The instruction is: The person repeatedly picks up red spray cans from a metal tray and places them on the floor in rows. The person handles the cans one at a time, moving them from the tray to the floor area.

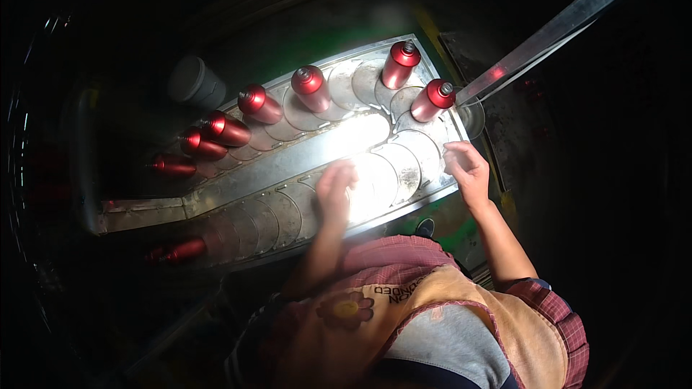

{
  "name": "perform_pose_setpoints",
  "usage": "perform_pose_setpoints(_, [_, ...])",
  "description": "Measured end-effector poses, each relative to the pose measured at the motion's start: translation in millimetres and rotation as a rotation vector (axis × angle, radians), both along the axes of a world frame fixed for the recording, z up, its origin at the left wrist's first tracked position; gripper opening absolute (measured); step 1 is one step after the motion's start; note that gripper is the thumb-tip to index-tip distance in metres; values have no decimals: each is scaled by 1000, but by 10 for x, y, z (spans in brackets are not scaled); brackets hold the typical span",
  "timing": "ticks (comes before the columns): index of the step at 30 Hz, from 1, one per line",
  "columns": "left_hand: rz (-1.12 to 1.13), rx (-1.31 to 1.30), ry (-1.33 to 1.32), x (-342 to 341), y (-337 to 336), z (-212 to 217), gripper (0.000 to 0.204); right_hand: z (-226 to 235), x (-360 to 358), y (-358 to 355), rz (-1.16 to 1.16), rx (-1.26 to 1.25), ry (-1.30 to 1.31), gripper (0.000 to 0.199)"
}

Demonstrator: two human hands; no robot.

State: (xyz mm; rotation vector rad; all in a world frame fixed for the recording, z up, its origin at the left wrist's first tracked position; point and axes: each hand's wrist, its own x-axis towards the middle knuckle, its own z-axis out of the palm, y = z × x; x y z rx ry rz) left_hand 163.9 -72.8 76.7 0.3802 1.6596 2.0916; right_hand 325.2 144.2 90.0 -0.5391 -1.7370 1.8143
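Note:
Over the near lane of a U-shaped conveyor (274, 220) with overlapping crescent metal plates, my left hand (334, 191) hovers, slightly blurred, its fingers loosely bent beside a bright glare and nothing visible in them. My right hand (468, 173) is at the conveyor's right end, fingers curved and thumb apart, holding nothing. Closest to it stands a red metallic bottle (433, 101) with a bare threaded neck. Another red bottle (401, 66) is at the far bend. Several more, including one red bottle (311, 89), stand spaced along the far lane.
A raised metal divider (267, 166) runs between the lanes. Two dim red bottles (184, 249) are at the near lane's left end. A white bucket (196, 83) sits beyond the conveyor. A long metal bar (548, 32) slants up at the right. Surroundings are dark.

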Motion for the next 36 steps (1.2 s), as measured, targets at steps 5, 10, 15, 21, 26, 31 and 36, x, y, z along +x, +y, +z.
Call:
perform_pose_setpoints(5, [-633,-332,26,1362,1197,-297,13,-675,1529,846,-168,-33,-80,19])
perform_pose_setpoints(10, [-517,-461,-87,2492,2284,-672,18,-1202,3456,2046,-368,-216,30,24])
perform_pose_setpoints(15, [-237,-657,-314,3494,3380,-670,24,-1276,4610,3337,-418,-406,-27,23])
perform_pose_setpoints(21, [-359,-770,-399,3821,4982,-743,23,-1204,5019,5139,-399,-299,-160,23])
perform_pose_setpoints(26, [-500,-735,-373,3843,6265,-1416,23,-1804,5718,5981,-590,-357,-279,28])
perform_pose_setpoints(31, [-604,-665,-209,3389,8278,-2386,23,-2678,6285,7117,-690,-381,-565,32])
perform_pose_setpoints(36, [-888,-782,9,3032,10642,-3189,26,-3069,6286,8482,-558,-328,-840,47])
